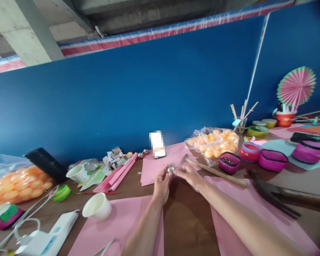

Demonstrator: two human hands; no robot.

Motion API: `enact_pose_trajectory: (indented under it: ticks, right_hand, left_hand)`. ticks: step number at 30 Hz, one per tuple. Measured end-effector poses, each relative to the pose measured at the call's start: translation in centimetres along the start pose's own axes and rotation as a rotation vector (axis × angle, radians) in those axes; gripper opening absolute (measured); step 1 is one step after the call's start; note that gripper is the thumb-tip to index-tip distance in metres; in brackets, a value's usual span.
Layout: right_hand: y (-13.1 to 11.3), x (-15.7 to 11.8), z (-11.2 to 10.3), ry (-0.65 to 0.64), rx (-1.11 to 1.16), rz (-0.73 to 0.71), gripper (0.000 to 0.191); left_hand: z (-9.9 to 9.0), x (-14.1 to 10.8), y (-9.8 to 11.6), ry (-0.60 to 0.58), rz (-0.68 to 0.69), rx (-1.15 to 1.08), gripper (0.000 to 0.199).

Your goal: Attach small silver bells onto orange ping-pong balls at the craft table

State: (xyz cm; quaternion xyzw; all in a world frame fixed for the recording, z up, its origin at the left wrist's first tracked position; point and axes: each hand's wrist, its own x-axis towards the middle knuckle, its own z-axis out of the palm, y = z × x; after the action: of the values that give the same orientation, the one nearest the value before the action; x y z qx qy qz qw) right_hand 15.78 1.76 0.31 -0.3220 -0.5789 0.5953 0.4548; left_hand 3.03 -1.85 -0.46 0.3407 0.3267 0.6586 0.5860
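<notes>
A small, shiny silver piece (171,168), bumpy like a cluster of little metal balls, is held above the brown table between my hands. The thumb and fingers of my left hand (161,183) pinch it from the left. My right hand (191,176) comes in from the other side, fingers curled together close to its right edge; whatever lies between those fingertips is too small to make out. Past my hands lies a pink paper sheet (149,170) with a lit phone (158,145) on it, its screen blurred. Round silver balls (143,153) rest left of the phone.
A wooden-handled hammer (216,172) lies behind my right forearm, a larger dark hammer (272,192) farther right. Bagged orange balls (214,142), magenta pouches (272,160) and a paper cup (97,207) stand around. A power strip (56,236) is front left; a blue partition (149,89) rises behind.
</notes>
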Motion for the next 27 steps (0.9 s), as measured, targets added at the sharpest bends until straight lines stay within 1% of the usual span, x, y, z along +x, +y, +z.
enact_pose_trajectory:
  ticks: [4,10,15,19,23,27]
  right_hand:
    - [-0.21,-0.05,0.21,0.013,0.002,0.009,0.029]
    - [-0.43,-0.10,0.30,-0.030,0.097,0.007,0.029]
    - [-0.42,-0.08,0.07,-0.065,0.121,0.026,0.032]
    - [-0.48,-0.09,0.09,-0.070,0.145,0.020,0.033]
    - [-0.41,-0.05,0.06,-0.089,0.230,0.036,0.028]
    - [-0.07,0.13,-0.08,-0.102,0.315,0.033,0.023]
  left_hand:
    - [0.03,0.06,-0.14,0.045,-0.008,-0.016,0.043]
    - [-0.02,0.11,0.09,-0.002,-0.026,-0.104,0.040]
    - [0.00,0.10,0.12,0.020,-0.021,-0.123,0.037]
    - [-0.03,0.12,0.10,0.040,-0.032,-0.123,0.037]
    - [-0.09,0.13,0.07,0.045,-0.031,-0.115,0.035]
    - [-0.11,0.00,0.04,0.065,-0.042,-0.027,0.032]
